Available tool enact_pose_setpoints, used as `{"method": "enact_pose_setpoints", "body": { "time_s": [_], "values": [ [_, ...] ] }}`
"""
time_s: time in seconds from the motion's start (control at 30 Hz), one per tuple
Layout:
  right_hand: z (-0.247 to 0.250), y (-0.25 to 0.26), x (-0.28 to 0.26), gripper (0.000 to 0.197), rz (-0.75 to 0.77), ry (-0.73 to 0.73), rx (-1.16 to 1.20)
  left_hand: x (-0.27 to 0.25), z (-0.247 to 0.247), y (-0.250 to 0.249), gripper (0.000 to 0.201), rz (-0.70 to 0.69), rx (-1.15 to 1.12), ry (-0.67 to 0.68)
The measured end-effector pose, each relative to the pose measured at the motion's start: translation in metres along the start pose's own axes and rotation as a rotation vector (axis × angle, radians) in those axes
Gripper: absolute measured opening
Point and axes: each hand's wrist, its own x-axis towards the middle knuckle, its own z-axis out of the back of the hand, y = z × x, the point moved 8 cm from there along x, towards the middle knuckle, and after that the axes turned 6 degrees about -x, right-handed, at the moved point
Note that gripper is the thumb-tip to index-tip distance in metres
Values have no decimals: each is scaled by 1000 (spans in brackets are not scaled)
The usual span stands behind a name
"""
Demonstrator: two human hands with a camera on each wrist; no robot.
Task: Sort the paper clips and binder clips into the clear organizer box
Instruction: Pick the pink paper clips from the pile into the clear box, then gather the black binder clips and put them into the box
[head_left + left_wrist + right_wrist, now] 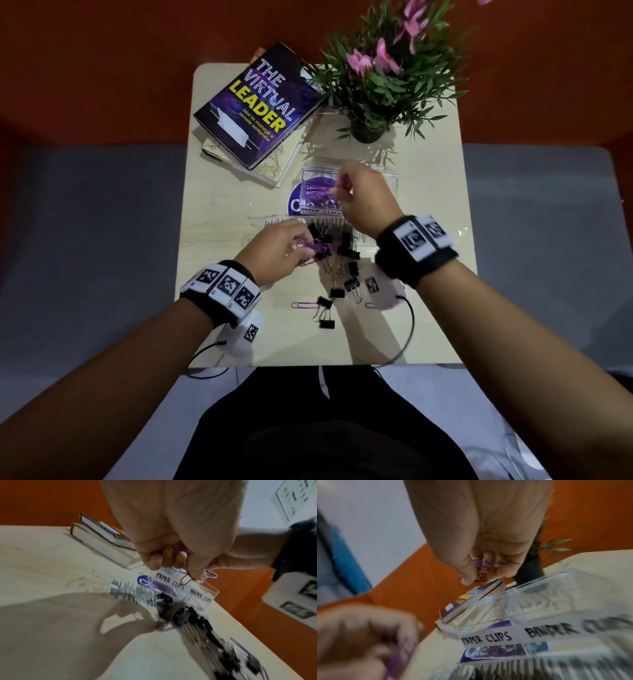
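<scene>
Both wrist views smear with blur low down; the pile of clips reads there only as black and purple streaks. Our right hand (pixel 359 195) covers part of the clear organizer box (pixel 387 178), so we cannot count what lies inside. The box is hard transparent plastic with two compartments, labelled PAPER CLIPS and BINDER CLIPS, and stands mid-table (pixel 219 335) in front of the plant (pixel 380 78).

Right hand: fingers curled round a bunch of purple wire paper clips (pixel 485 563), held over the box's left compartment. Left hand (pixel 277 251): closed, pinching more purple paper clips (pixel 186 576) at the pile.

Loose black binder clips (pixel 342 270) spread between the wrists; too tangled to count. One purple paper clip (pixel 303 305) lies apart. Two books (pixel 253 109), stacked.
</scene>
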Motion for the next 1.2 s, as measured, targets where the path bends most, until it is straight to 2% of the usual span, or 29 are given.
{"method": "enact_pose_setpoints", "body": {
  "time_s": [0.07,0.13,0.23,0.27,0.33,0.4,0.47,0.57,0.67,0.7,0.77,0.87,0.93,1.03,1.2],
  "values": [
    [-18,9,18,2,16,104,-146,6,17,-7,7,3,-49,-63],
    [-29,13,22,11,50,188,-225,16,33,-14,7,12,-114,-152],
    [-8,6,7,26,82,86,-105,43,53,-23,7,55,-51,-302],
    [2,-3,-3,32,54,28,-37,55,54,-25,9,65,20,-312],
    [16,-36,-29,34,-40,-28,18,77,46,-26,12,87,175,-250],
    [15,-77,-59,25,-148,-15,-9,92,31,-22,14,113,289,-163],
    [5,-114,-86,17,-274,24,-41,97,22,-22,16,101,360,-132],
    [-15,-143,-108,7,-401,13,-37,79,24,-30,30,-14,342,-202],
    [-36,-147,-110,8,-467,-14,-30,40,27,-17,20,-23,218,-323],
    [-40,-146,-109,7,-481,-24,-35,28,21,-8,13,0,210,-296],
    [-45,-145,-108,2,-484,-44,-56,14,2,12,8,42,240,-149],
    [-42,-140,-109,15,-416,-80,-53,13,-20,29,11,21,312,11],
    [-33,-139,-114,33,-378,-101,32,16,-24,28,12,-14,336,10],
    [-23,-139,-131,29,-363,-28,113,22,-28,26,9,-74,399,14],
    [-41,-133,-151,30,-172,138,78,24,-37,28,3,-141,492,53]
  ]
}}
